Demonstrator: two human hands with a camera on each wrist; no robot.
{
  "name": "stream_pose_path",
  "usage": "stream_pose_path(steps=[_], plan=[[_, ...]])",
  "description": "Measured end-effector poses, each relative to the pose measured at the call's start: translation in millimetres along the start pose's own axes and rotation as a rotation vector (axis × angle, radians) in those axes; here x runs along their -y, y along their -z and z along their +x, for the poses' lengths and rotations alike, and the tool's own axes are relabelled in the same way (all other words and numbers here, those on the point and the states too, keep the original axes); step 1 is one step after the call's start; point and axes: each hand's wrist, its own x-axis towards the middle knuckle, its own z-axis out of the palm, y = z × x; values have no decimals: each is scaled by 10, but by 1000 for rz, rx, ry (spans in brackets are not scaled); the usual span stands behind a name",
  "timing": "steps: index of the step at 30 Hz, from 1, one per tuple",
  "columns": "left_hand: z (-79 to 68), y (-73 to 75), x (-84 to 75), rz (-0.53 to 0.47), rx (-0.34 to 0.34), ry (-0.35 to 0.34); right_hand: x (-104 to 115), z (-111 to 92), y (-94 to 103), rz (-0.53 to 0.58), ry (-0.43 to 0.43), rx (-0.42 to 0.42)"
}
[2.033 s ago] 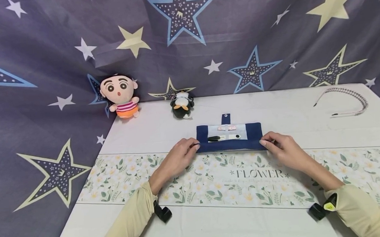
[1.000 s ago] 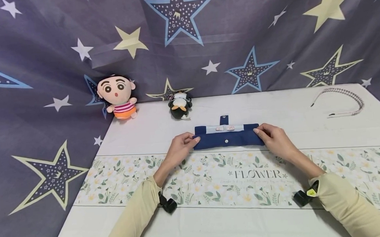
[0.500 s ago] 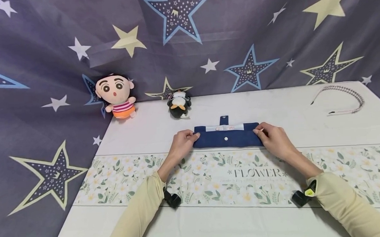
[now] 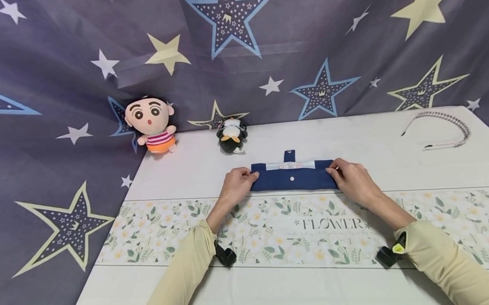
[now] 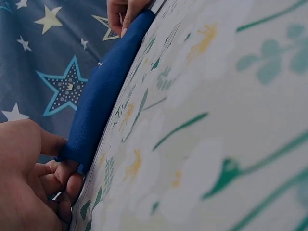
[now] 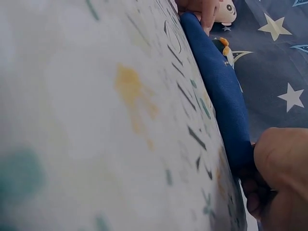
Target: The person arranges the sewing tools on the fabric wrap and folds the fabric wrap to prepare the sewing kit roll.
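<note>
A navy fabric pouch point(image 4: 293, 185) lies across the middle of the table, its near part folded over toward the far side. A small metal snap shows on the folded part, and a tab point(image 4: 289, 156) with another snap sticks out at the back. A strip of pale lining with pinkish items under it is visible along the far side. My left hand point(image 4: 235, 186) pinches the pouch's left end between thumb and fingers. At the opposite end my right hand point(image 4: 355, 180) pinches the fabric the same way. Both wrist views show the fold as a thick blue roll.
A plush doll point(image 4: 151, 125) and a plush penguin point(image 4: 231, 135) sit at the back left. Far right lies a thin headband point(image 4: 454, 125). Under the hands the white tabletop point(image 4: 285, 288) has a floral band with the word FLOWER. A star-patterned curtain point(image 4: 264, 64) hangs behind.
Both hands have folded the pouch's near edge away from me, covering the dark-and-white clip and part of the lining. In the last half second almost nothing has moved.
</note>
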Motion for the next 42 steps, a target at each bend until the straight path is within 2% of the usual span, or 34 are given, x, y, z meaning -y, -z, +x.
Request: stream_pose_path(steps=[11,15,19,25,31,38,42], plan=[[10,-27,-30,-16,0,27,-36,45,98,7,-11,43],[6,-25,-32,-11,-11,34,24,171,169,42,30,91],[5,-18,-33,-15,-14,38,130,388,199,73,14,182],[7,-7,-33,-13,-19,48,255,746,30,48,-16,259],[9,-6,-25,-22,-18,57,307,973,-200,46,-15,294],[0,-7,-30,-46,-12,59,292,1070,-306,111,-31,261],[-3,-8,-32,-52,-13,59,327,1034,-291,211,-63,226]])
